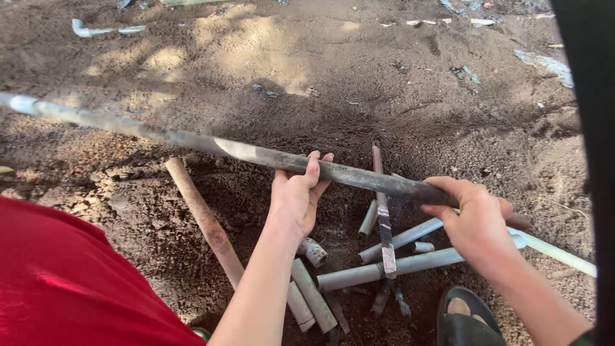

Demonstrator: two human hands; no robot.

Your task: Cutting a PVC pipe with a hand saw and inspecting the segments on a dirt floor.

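Long dirty grey pipe (211, 145) ran diagonally from upper left of frame down to lower right, held above dirt ground (359, 83). Left hand (296, 195) at centre gripped pipe from below, fingers curled over top. Right hand (477, 221) at lower right closed around pipe's near end. Below hands, pile of short grey pipe pieces (359, 272) lay in shallow pit. Brown pipe (204, 218) lay left of pile.
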